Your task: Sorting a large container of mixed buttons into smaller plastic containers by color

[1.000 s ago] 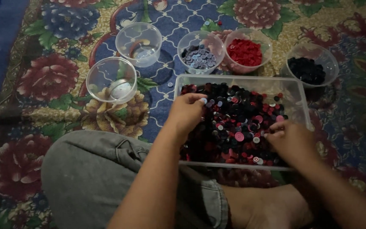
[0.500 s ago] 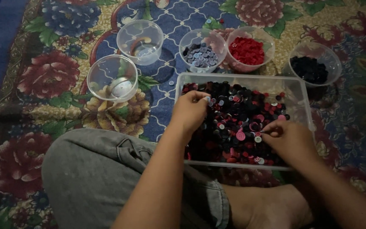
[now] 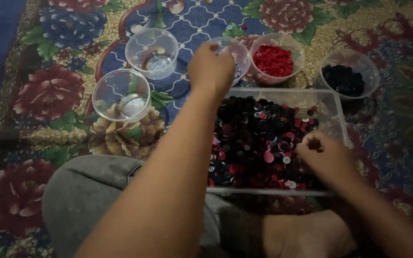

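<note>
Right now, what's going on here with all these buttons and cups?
A person sits on a flowered rug and sorts buttons by colour. The left hand reaches over a clear cup behind the tray, which holds mixed red and black buttons. The right hand picks among them. One cup holds red buttons, another black buttons. Two cups on the left look almost empty.

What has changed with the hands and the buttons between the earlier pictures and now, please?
The left hand has left the mixed buttons in the clear tray and moved up and away, over the cup of grey buttons; whether it carries a button cannot be seen. The right hand stays picking in the tray's right side. The cups of red buttons and black buttons are unmoved.
</note>
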